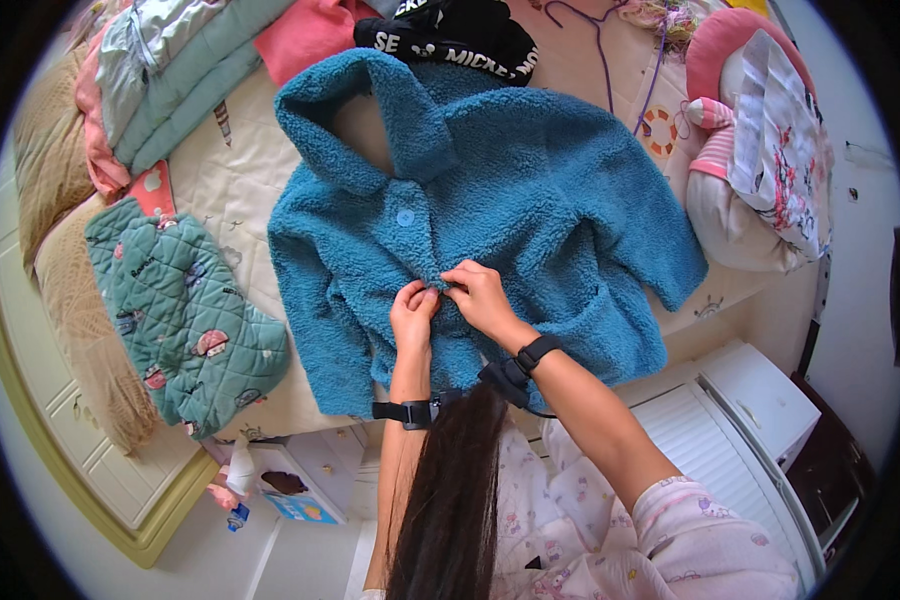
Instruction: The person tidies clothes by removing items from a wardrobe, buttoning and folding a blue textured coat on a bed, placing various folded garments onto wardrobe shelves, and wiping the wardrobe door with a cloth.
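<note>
A blue fleece coat (510, 180) lies spread on the bed, front side up, its collar away from me. Near the collar a round light-blue button (405, 218) shows on the front placket. Both hands meet lower on that placket. My left hand (414, 311) pinches the fleece edge between thumb and fingers. Close against it, my right hand (478, 292) grips the same edge with its fingertips. What lies between the fingertips is too small to make out. Each wrist wears a black strap, and my long dark hair hangs over part of the left forearm.
Left of the coat lies a green quilted garment (202, 322), beside tan pillows (82, 315). Folded bedding (187, 75) and a black printed garment (450, 41) are at the far side. A plush toy (720, 217) sits right. White drawers (757, 397) stand below the bed edge.
</note>
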Motion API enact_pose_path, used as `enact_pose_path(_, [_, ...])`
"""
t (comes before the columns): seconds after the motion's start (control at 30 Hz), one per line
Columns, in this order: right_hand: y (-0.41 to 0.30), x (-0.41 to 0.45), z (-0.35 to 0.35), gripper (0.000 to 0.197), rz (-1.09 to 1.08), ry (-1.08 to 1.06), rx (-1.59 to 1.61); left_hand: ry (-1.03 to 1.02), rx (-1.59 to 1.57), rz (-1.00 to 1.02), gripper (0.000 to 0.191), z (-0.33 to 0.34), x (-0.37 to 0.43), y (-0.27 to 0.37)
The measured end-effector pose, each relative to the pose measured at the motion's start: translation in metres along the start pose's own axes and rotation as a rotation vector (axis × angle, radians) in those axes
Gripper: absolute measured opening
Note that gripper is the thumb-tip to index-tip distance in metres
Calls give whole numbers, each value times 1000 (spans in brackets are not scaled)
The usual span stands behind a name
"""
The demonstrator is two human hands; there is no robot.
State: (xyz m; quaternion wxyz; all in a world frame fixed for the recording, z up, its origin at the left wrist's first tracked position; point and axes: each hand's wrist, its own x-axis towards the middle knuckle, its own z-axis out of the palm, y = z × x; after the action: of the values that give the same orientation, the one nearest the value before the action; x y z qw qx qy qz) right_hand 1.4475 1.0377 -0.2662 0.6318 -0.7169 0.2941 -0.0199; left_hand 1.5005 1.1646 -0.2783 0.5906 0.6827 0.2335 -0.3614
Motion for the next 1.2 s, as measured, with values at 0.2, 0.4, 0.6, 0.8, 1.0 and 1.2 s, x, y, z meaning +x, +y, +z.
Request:
enact_pose_path(0.2, [25, 13, -14, 36, 382, -141, 375, -135, 140, 201, 28, 4, -5, 6])
enact_pose_path(0.4, [8, 27, -30, 41, 787, -286, 628, -195, 529, 433, 21, -1, -11, 26])
enact_pose_path(0.6, [10, -2, -44, 22, 153, 172, 31, -108, 579, 735, 18, -6, -27, 21])
enact_pose_path(0.8, [14, -128, -62, 17, 133, -52, -309, 127, 767, 446, 25, -40, -103, -44])
enact_pose_path(1.0, [28, -221, -54, 32, 237, -46, -629, 133, 1339, 712, 64, -22, -136, -80])
enact_pose_path(1.2, [45, -245, -14, 24, 217, -58, -595, 218, 975, 619, 23, -66, -115, -89])
